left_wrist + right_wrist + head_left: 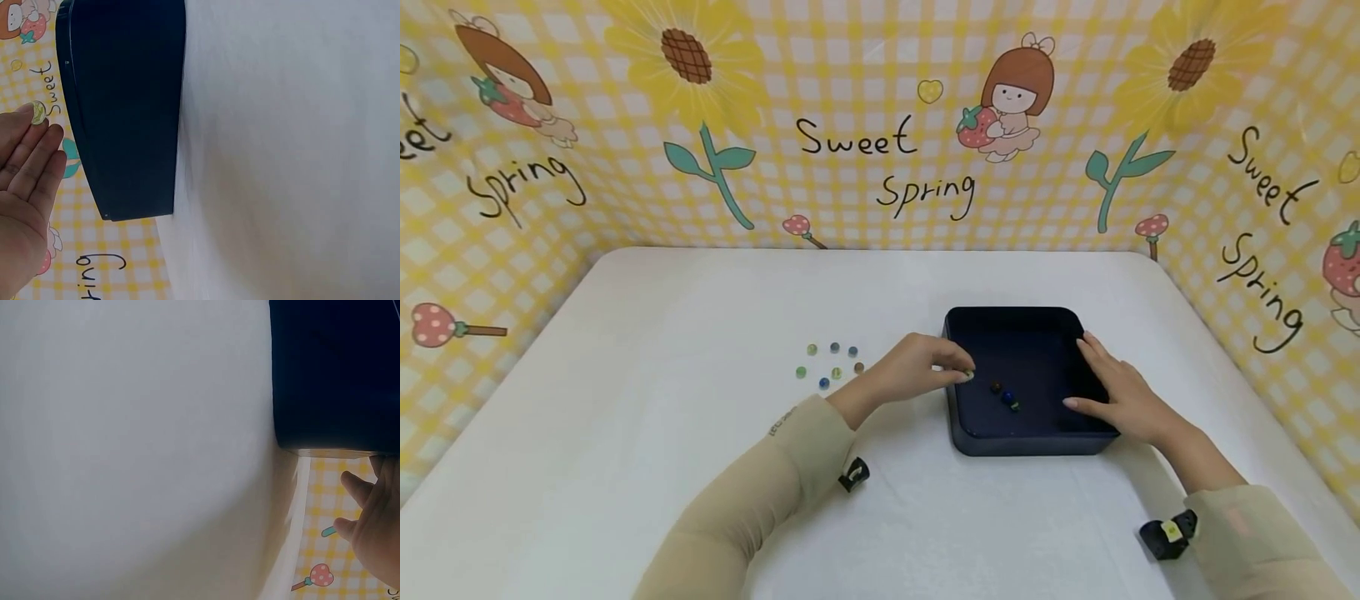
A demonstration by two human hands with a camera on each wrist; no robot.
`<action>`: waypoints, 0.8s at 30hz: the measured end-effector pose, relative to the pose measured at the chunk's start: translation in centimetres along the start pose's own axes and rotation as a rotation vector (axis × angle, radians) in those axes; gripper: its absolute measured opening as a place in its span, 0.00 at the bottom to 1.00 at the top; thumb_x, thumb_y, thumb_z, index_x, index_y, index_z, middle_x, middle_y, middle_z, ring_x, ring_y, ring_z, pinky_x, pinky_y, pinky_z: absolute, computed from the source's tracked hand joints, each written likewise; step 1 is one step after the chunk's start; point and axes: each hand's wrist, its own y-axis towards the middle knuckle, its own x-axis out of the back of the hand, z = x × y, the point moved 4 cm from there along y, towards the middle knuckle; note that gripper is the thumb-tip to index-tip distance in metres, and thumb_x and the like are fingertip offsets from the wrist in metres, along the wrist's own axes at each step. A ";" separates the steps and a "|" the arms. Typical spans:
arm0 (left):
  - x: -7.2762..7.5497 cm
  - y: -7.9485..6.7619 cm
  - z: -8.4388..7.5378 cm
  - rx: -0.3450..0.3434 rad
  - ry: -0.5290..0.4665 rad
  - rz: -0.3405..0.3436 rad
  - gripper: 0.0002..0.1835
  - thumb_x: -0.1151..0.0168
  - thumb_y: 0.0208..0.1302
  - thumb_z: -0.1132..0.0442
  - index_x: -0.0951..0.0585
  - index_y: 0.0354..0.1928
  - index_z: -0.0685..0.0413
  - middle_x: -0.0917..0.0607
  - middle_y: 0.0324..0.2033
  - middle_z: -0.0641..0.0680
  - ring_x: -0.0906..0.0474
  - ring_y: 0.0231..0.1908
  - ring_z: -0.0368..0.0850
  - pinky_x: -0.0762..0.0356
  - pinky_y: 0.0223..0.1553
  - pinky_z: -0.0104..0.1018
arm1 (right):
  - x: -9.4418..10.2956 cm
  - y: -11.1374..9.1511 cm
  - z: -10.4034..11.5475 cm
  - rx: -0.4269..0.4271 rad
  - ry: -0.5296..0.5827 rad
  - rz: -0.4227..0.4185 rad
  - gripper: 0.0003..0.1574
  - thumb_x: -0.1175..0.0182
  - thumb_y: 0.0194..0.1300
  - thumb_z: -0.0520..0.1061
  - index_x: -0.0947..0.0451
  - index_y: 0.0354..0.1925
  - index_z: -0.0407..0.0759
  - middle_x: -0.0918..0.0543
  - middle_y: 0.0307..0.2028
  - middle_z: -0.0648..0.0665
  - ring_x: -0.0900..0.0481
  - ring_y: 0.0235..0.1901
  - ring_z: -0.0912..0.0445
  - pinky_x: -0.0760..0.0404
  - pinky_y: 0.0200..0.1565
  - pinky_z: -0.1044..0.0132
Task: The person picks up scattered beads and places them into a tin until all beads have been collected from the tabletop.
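My left hand [917,367] reaches over the left rim of a dark navy square tray [1033,446] and pinches a clear marble with a yellow-green swirl [39,112] between thumb and fingertips. On the tray's floor, a brown marble [996,387], a blue marble [1008,397] and a greenish marble [1015,407] lie close together. At the tray's right side, my right hand [1131,404] touches the rim with spread fingers, the thumb over the inside. In the right wrist view, part of that hand is hidden behind the tray wall.
Several glass marbles, among them a green one [801,372] and a blue one [824,383], lie scattered on the white tabletop [662,375] left of the tray. A yellow checked cloth [850,75] with printed drawings stands around the table's back and sides.
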 end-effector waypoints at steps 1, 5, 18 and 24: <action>-0.1 0.2 0.0 0.000 -0.006 0.000 0.10 0.43 0.56 0.64 0.21 0.40 0.57 0.20 0.35 0.46 0.26 0.38 0.33 0.30 0.40 0.22 | 0.0 0.0 0.0 -0.001 0.001 0.001 0.53 0.45 0.57 0.55 0.65 0.65 0.33 0.64 0.64 0.33 0.63 0.61 0.37 0.63 0.55 0.38; -0.6 0.8 -0.1 0.013 -0.046 0.005 0.10 0.43 0.56 0.64 0.21 0.41 0.57 0.20 0.36 0.47 0.25 0.37 0.33 0.29 0.37 0.21 | 0.0 0.0 0.0 -0.005 0.002 0.002 0.53 0.45 0.57 0.55 0.65 0.65 0.34 0.65 0.64 0.34 0.63 0.61 0.37 0.64 0.55 0.39; -2.1 3.4 -0.1 -0.002 0.002 0.044 0.10 0.42 0.55 0.64 0.21 0.40 0.57 0.19 0.35 0.47 0.25 0.35 0.30 0.30 0.35 0.17 | 0.1 -0.1 0.1 -0.002 0.007 -0.008 0.52 0.45 0.57 0.54 0.64 0.65 0.34 0.64 0.64 0.34 0.63 0.61 0.38 0.64 0.55 0.39; -2.6 4.3 -0.4 0.004 0.035 0.057 0.11 0.42 0.55 0.62 0.20 0.40 0.56 0.19 0.35 0.47 0.25 0.35 0.30 0.31 0.34 0.16 | 0.0 0.0 0.2 -0.002 0.004 -0.009 0.52 0.45 0.57 0.54 0.64 0.65 0.35 0.64 0.64 0.34 0.62 0.61 0.38 0.63 0.55 0.38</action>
